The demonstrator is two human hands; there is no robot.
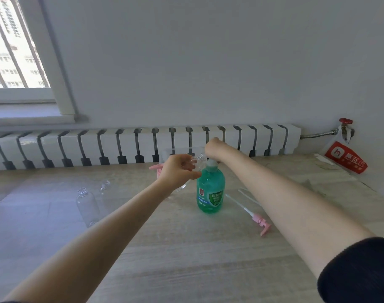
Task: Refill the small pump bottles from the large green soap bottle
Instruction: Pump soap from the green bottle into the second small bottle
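The large green soap bottle [210, 191] stands upright on the wooden table [186, 259]. My left hand [177, 172] grips a small clear bottle [198, 161], tilted with its open neck close to the top of the green bottle. My right hand [215, 147] is curled over the top of the green bottle; the pump head is hidden beneath it. Two more small clear bottles stand uncapped at the left, one nearer [87, 204] and one farther back [104, 186].
A pink pump with a long tube [261, 224] lies on the table right of the green bottle. Another pink pump [155, 167] shows behind my left hand. A clear container [177, 150] stands by the radiator [121, 145]. A red-and-white bag [345, 157] sits at far right.
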